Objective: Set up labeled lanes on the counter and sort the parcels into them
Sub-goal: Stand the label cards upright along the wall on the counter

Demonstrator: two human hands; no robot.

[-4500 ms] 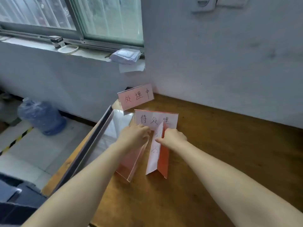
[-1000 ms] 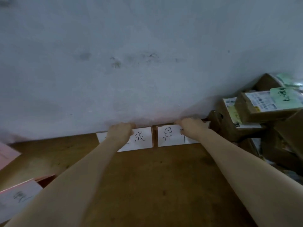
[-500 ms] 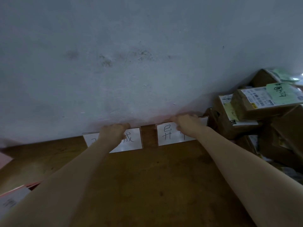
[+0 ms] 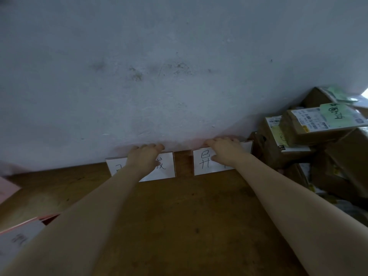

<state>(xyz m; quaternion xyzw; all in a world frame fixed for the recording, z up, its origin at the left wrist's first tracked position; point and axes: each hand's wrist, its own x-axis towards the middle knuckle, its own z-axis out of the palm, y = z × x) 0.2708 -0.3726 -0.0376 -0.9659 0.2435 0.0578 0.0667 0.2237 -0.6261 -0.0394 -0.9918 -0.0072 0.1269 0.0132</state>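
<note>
- Against the foot of the grey plaster wall [image 4: 179, 76], the left hand [image 4: 144, 156] holds a white handwritten paper card [image 4: 166, 166] upright on the brown wooden counter [image 4: 189, 216], fingers hooked over its top edge.
- Beside it, the right hand [image 4: 223, 151] grips a second white handwritten card [image 4: 202, 162] the same way. Its thumb looks to rest on the face, though the wrist hides part of it.
- A strip of bare wood separates the two cards.
- Brown cardboard parcels [image 4: 298, 140] lie heaped at the right, just beside the second card, unsorted.
- To do this well, I'd seat both cards squarely, writing outward, with room between for a parcel, then let go gently so neither tips.
</note>
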